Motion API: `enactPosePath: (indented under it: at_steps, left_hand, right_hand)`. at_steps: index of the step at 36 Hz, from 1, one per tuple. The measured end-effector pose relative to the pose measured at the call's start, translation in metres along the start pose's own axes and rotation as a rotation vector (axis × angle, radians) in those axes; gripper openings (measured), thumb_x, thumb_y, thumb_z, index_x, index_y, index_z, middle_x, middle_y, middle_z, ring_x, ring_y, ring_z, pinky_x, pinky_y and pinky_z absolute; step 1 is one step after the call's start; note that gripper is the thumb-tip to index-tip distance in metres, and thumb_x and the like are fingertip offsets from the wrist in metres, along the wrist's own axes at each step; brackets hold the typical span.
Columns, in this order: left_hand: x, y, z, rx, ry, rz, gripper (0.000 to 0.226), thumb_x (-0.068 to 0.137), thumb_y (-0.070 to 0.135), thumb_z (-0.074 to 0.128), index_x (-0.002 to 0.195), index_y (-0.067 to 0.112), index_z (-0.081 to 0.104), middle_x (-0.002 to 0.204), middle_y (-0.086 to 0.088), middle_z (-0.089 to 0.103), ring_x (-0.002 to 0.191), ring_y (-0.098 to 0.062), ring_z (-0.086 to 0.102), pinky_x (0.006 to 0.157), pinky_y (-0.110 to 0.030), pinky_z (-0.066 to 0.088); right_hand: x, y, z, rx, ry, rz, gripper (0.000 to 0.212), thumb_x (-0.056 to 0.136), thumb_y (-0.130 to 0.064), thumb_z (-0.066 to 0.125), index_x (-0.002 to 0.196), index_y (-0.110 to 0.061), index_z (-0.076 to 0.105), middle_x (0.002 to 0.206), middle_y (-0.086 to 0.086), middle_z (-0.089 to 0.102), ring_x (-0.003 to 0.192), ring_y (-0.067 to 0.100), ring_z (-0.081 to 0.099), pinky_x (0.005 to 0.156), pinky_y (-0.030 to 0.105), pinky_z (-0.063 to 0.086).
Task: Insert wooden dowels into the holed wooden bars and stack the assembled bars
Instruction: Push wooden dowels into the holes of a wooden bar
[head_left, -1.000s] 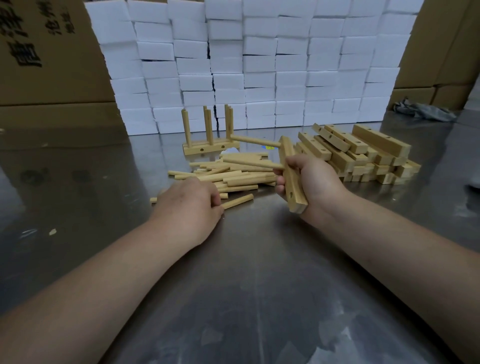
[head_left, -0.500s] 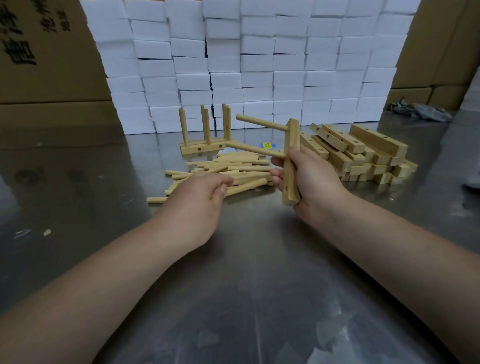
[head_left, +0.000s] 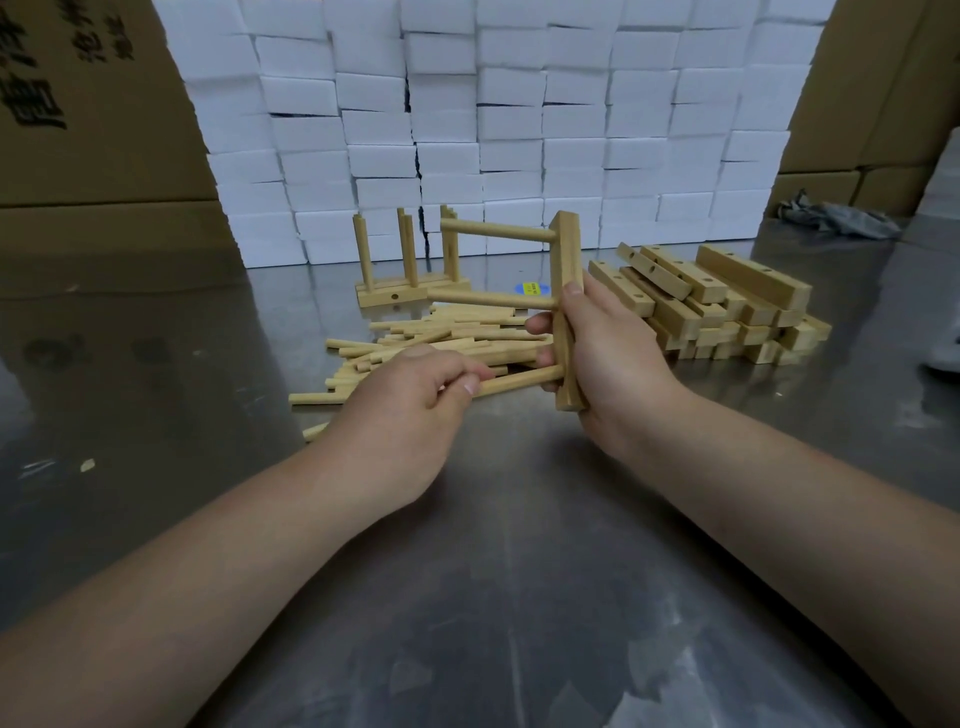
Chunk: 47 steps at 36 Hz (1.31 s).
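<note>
Above the heap of loose pale round wooden dowels (head_left: 415, 338), in the head view, the right hand (head_left: 618, 358) grips an upright pale wooden holed bar (head_left: 566, 260) with two dowels seated. The left hand (head_left: 410, 410) pinches a third dowel (head_left: 519, 381), brought up within the last half second, its tip now at the lowest hole. This bar probably needs only a press home.

Left hand (head_left: 410, 395) pinches a dowel (head_left: 519, 380) between thumb and fingers; right hand (head_left: 610, 358) grips an upright bar (head_left: 566, 254); both forearms reach forward.
</note>
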<state>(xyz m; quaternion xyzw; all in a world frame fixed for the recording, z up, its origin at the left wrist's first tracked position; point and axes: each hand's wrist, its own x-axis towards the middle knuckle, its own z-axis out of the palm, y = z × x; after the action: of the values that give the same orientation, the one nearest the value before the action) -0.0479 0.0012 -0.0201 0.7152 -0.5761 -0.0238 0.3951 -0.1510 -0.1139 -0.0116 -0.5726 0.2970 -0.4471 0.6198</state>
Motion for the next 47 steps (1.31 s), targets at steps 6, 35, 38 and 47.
enactPosePath:
  at_steps: [6,35,38,47]
  left_hand:
    - [-0.002,0.002,0.0,0.053,0.031,0.061,0.027,0.086,0.022,0.059,0.112,0.029,0.064,0.086,0.022,0.05,0.08,0.012,0.046,0.07,0.005,0.027]
    - [-0.004,0.002,-0.006,0.179,0.002,0.204,0.026,0.087,0.019,0.057,0.11,0.028,0.067,0.084,0.013,0.056,0.082,-0.002,0.048,0.07,-0.013,0.035]
    - [-0.005,0.002,-0.007,0.172,0.004,0.212,0.025,0.087,0.018,0.057,0.108,0.027,0.068,0.082,0.011,0.057,0.08,-0.006,0.048,0.071,-0.025,0.04]
    - [-0.006,0.006,-0.006,0.205,-0.009,0.218,0.022,0.084,0.028,0.057,0.103,0.031,0.068,0.075,0.015,0.053,0.077,-0.002,0.049,0.062,-0.023,0.038]
  right_hand:
    - [-0.002,0.001,0.001,0.014,-0.025,-0.005,0.027,0.1,-0.027,0.037,0.117,-0.028,0.058,0.07,-0.004,0.06,0.044,0.007,0.046,0.042,0.02,0.041]
    - [-0.006,-0.001,0.003,-0.047,-0.117,-0.052,0.026,0.101,-0.028,0.033,0.095,-0.032,0.058,0.067,-0.005,0.059,0.043,0.01,0.049,0.059,0.029,0.042]
    - [-0.007,-0.002,0.004,-0.029,-0.124,-0.049,0.025,0.101,-0.027,0.033,0.098,-0.03,0.058,0.069,-0.003,0.059,0.045,0.011,0.05,0.063,0.033,0.045]
    - [-0.015,-0.004,0.007,-0.046,-0.163,-0.068,0.027,0.101,-0.024,0.033,0.088,-0.028,0.056,0.072,0.0,0.056,0.044,0.011,0.048,0.06,0.031,0.042]
